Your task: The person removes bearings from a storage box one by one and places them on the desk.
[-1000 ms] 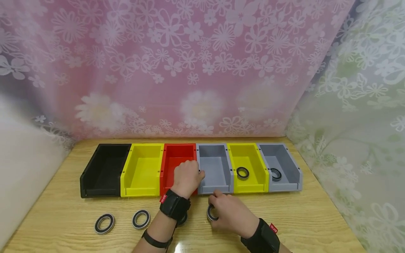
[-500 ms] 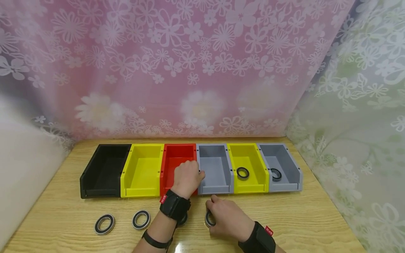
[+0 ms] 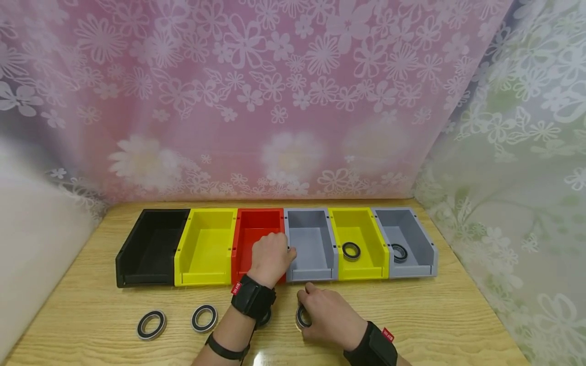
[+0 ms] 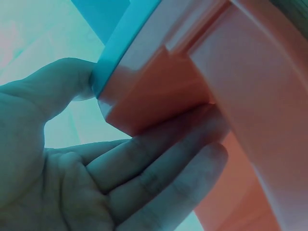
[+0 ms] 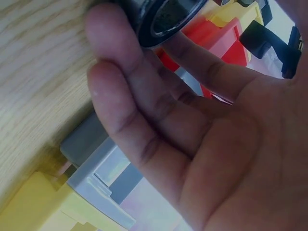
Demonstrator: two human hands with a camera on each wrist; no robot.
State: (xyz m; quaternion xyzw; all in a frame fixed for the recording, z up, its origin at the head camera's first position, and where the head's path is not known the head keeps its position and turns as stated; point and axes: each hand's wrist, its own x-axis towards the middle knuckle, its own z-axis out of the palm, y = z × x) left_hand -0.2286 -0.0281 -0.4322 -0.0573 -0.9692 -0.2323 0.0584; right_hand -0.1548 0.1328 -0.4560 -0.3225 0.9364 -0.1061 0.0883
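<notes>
My right hand [image 3: 331, 315] pinches a ball bearing [image 3: 302, 317], a dark ring with a metal rim, low over the table in front of the left grey bin [image 3: 311, 249]. In the right wrist view the bearing [image 5: 168, 21] shows at the top, by the fingers [image 5: 115, 96]. My left hand [image 3: 271, 256] grips the wall where the red bin [image 3: 256, 231] meets that grey bin. In the left wrist view the thumb [image 4: 67, 79] lies on the grey edge, and the other fingers [image 4: 163, 180] reach into the red bin. A second bearing [image 3: 264, 319] is mostly hidden under the left wrist.
Two bearings, one far left [image 3: 151, 325] and another [image 3: 204, 318], lie on the table. The right yellow bin [image 3: 361, 229] and the right grey bin [image 3: 398, 226] each hold one bearing. A black bin [image 3: 153, 249] and a yellow bin [image 3: 208, 249] stand left of the red one.
My right hand has moved slightly back toward the front edge and left, bringing the bearing with it; in the last half second it hardly moved. The left hand has stayed in place.
</notes>
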